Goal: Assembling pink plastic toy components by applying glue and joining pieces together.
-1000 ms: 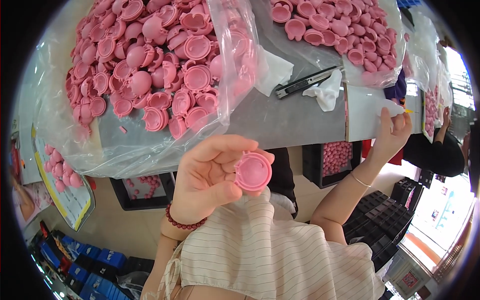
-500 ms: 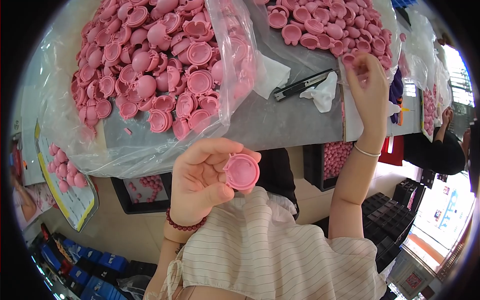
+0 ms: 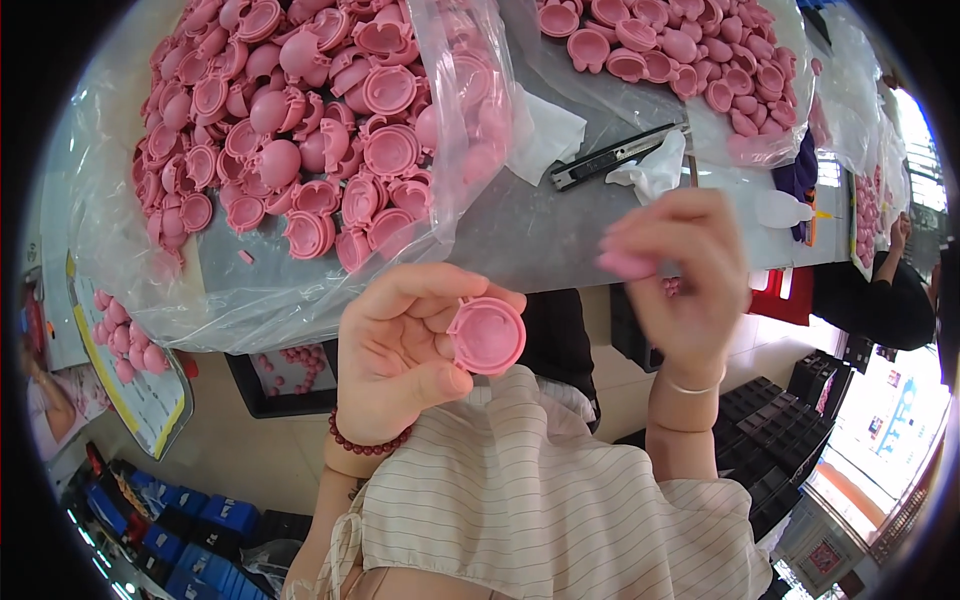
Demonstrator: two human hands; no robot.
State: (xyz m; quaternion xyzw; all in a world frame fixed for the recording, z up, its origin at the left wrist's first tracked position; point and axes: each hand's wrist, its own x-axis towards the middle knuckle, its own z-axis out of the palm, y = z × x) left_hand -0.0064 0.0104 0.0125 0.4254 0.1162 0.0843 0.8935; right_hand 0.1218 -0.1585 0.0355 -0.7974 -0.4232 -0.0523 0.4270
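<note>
My left hand (image 3: 385, 350) grips a round pink plastic half-shell (image 3: 490, 337) between thumb and fingers, its hollow side facing up toward me. To its right, over the table's front edge, my right hand (image 3: 695, 285) is smeared by motion. Its fingers are closed on a small pink plastic piece (image 3: 628, 264), whose exact shape is blurred. Beyond my left hand, a big heap of pink half-shells (image 3: 280, 110) lies on clear plastic sheeting. At the far right is a second heap of smaller pink pieces (image 3: 690, 45), some of them eared.
A black utility knife (image 3: 610, 160) lies on the grey table (image 3: 520, 240) by crumpled white tissue (image 3: 655, 165). A white bottle (image 3: 780, 208) stands further right. Pink balls sit on a board (image 3: 150, 410) at left. Black trays (image 3: 265, 405) are below the table edge.
My right hand has come from the right-hand heap back toward my left hand, carrying a pink piece. The left hand keeps its half-shell in nearly the same place.
</note>
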